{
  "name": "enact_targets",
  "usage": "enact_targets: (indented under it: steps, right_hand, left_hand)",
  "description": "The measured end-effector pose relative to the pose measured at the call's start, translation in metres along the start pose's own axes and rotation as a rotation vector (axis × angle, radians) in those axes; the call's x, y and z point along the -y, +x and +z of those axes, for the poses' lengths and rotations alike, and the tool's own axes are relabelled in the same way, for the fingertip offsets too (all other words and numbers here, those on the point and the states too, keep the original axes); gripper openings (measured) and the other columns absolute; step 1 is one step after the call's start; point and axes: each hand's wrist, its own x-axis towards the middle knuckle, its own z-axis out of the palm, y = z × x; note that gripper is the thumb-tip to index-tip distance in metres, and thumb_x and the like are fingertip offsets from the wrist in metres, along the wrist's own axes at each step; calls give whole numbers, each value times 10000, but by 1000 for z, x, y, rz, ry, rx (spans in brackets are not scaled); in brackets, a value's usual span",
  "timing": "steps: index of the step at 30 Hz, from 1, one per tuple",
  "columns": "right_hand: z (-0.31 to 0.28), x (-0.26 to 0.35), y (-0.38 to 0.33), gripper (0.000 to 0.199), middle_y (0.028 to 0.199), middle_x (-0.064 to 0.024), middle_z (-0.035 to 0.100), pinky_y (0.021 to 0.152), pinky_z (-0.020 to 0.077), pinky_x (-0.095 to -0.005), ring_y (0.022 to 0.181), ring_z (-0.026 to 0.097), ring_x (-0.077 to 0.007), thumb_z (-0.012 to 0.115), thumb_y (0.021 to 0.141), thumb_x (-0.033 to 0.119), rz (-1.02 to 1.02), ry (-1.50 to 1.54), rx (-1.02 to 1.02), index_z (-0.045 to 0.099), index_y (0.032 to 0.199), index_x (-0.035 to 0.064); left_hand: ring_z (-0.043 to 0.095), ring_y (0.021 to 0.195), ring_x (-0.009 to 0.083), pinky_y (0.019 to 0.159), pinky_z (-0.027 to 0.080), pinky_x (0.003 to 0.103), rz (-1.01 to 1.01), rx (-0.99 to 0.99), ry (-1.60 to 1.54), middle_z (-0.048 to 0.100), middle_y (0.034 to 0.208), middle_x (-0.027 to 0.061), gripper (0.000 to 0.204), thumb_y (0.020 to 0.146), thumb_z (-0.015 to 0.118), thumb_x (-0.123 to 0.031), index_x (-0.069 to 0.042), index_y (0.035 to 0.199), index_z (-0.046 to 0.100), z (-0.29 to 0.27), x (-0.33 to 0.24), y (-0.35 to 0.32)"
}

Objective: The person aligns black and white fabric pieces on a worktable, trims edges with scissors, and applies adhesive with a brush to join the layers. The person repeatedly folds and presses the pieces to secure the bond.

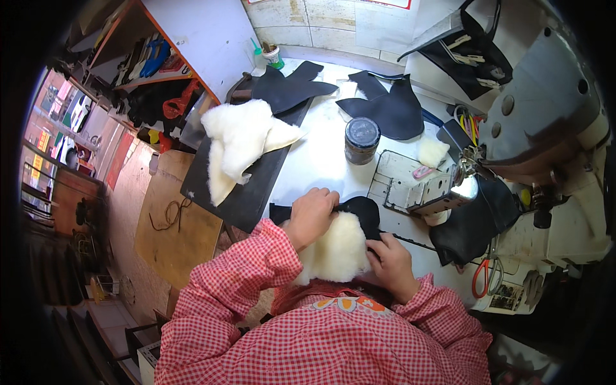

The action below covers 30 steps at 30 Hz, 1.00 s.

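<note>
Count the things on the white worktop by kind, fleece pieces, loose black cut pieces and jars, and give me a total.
White fleece pieces: 3, the pile, the piece under both hands, a small scrap.
Loose black cut pieces: 2, and.
Dark jars: 1.
Total: 6

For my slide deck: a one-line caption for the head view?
Both hands, left hand and right hand, press a fleece-lined black piece beside a sewing machine.

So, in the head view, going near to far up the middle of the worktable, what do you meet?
White fleece piece with black backing under both hands → dark round jar → black cut pieces → small cup with a green base by the wall.
</note>
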Motion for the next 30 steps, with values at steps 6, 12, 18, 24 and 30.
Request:
enact_targets:
  steps: [6, 12, 18, 24, 30]
  right_hand:
    - [-2, -10, -6, 256, 1055, -176, 653, 727, 556, -396, 865, 669, -363, 713, 806, 80, 15, 22, -19, 682, 1057, 41]
    - [2, -13, -6, 262, 1034, -192, 651, 718, 555, -383, 850, 672, -363, 721, 791, 22, 86, 93, -43, 681, 1050, 14]
    - [5, -11, -6, 228, 1029, -160, 662, 671, 556, -369, 794, 675, -335, 708, 803, 32, 88, 101, -94, 685, 1030, 34]
    - [6, -8, -5, 219, 1021, -162, 654, 654, 551, -370, 771, 671, -338, 691, 814, 17, 97, 84, -142, 678, 1033, 29]
    - [7, -9, -6, 192, 1014, -172, 653, 645, 546, -367, 763, 669, -340, 682, 827, 15, 123, 104, -147, 681, 1019, 28]
  left_hand:
    - [589, 824, 238, 660, 497, 386, 155, -213, 99, 560, 851, 47, 88, 771, 655, -136, -104, 836, 606, 1, -14, -30]
    - [621, 895, 239, 1049, 435, 481, 165, -164, 136, 599, 929, 51, 69, 820, 587, -137, -110, 882, 597, 7, -14, -53]
    - [640, 856, 299, 888, 496, 477, -44, -87, -35, 616, 870, 100, 86, 880, 580, -157, -77, 907, 562, -2, -25, -54]
    - [633, 818, 394, 688, 487, 490, -316, 3, -217, 642, 857, 182, 195, 901, 644, -219, -35, 916, 581, -13, -26, -41]
    - [628, 790, 388, 651, 494, 476, -231, -68, -210, 629, 863, 164, 184, 879, 667, -205, -46, 893, 575, 0, -19, -42]
